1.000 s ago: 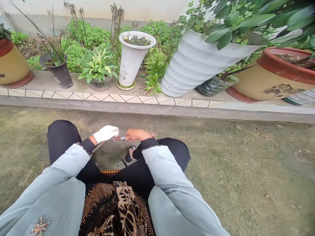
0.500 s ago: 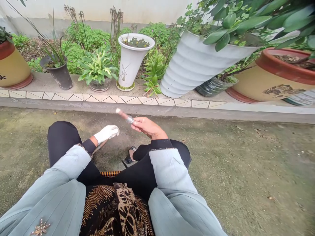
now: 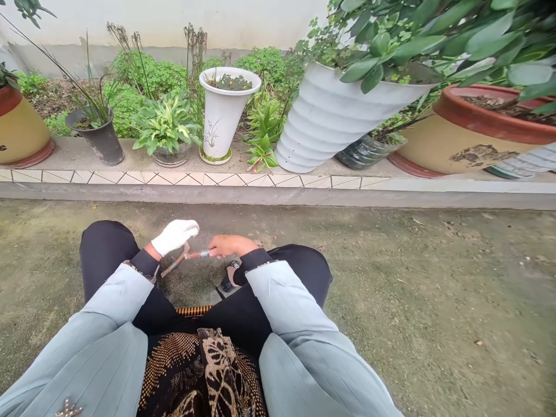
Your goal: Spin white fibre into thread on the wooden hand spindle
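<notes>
My left hand (image 3: 176, 236), in a white glove, is closed, its fingers curled out of sight. A brown stick (image 3: 172, 263) slants down to the left from beneath it. My bare right hand (image 3: 226, 245) grips a reddish-brown rod (image 3: 192, 255) with a silvery wrapped band (image 3: 204, 253) close to the fingers. The rod lies nearly level and points left. Its far end meets or overlaps the upper end of the brown stick below the glove; whether they are joined I cannot tell.
My knees spread on both sides above the concrete ground (image 3: 412, 301). A shoe (image 3: 230, 277) shows between them. Ahead runs a low tiled ledge (image 3: 174, 178) bearing a white pot (image 3: 226, 116), a grey pot (image 3: 102, 136), a large ribbed planter (image 3: 330, 121) and a red-rimmed pot (image 3: 482, 139).
My right hand has moved left and down, and its rod has swung from pointing up-left to nearly level, beside the brown stick. My left hand has shifted slightly left with the view.
</notes>
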### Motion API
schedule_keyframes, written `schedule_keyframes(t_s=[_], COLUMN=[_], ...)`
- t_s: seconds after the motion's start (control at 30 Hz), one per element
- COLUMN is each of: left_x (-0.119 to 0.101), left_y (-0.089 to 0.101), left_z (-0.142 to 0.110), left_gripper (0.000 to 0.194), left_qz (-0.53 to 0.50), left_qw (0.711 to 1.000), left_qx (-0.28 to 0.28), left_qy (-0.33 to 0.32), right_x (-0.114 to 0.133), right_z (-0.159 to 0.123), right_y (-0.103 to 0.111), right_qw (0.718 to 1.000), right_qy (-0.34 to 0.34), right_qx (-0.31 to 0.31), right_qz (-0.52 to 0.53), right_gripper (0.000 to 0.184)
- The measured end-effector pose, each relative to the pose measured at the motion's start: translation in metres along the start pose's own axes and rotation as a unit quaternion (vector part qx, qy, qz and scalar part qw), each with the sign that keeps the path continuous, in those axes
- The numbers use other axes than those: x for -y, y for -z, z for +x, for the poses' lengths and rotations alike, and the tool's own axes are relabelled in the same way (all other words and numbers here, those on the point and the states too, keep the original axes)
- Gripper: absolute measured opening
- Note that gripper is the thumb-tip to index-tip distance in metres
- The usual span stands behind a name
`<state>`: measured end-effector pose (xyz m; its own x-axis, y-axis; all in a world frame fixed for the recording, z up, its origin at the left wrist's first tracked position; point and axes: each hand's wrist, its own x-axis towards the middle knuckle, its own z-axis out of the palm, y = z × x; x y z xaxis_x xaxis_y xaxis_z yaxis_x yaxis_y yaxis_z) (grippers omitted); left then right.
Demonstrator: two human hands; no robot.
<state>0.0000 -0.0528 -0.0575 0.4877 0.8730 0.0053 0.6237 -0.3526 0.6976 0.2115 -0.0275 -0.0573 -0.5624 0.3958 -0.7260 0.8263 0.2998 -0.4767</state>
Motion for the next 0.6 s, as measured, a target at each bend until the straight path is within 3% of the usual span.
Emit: schedule_keyframes(t_s=[0.1, 0.17, 0.23, 0.37, 0.5, 0.6], left_x=[0.012, 0.016, 0.015, 0.001, -0.016, -0.024], left_y=[-0.003, -0.009, -0.015, -0.015, -0.006, -0.006], left_z=[0.000, 0.000, 0.000, -0.004, -0.009, -0.010], left_gripper=[0.030, 0.030, 0.030, 0.032, 0.033, 0.034], left_qz=[-0.041, -0.089, -0.102, -0.010, 0.085, 0.159], left_qw=[0.998, 0.995, 0.992, 0.999, 0.996, 0.986], left_qx=[-0.030, -0.020, 0.005, 0.039, 0.040, 0.052], left_qy=[0.024, 0.049, 0.073, 0.028, 0.014, 0.021], right_x=[0.010, 0.011, 0.007, -0.001, -0.003, -0.003], right_z=[-0.008, -0.022, -0.038, -0.055, -0.047, -0.037], right_y=[-0.003, 0.004, 0.015, 0.029, 0.027, 0.024], right_qw=[0.973, 0.951, 0.938, 0.931, 0.930, 0.943], right_qy=[0.155, 0.232, 0.271, 0.150, 0.073, 0.029], right_qx=[0.135, 0.121, 0.029, -0.194, -0.259, -0.290], right_qz=[0.101, 0.164, 0.217, 0.271, 0.250, 0.159], right_gripper=[0.018, 0.021, 0.025, 0.024, 0.020, 0.023])
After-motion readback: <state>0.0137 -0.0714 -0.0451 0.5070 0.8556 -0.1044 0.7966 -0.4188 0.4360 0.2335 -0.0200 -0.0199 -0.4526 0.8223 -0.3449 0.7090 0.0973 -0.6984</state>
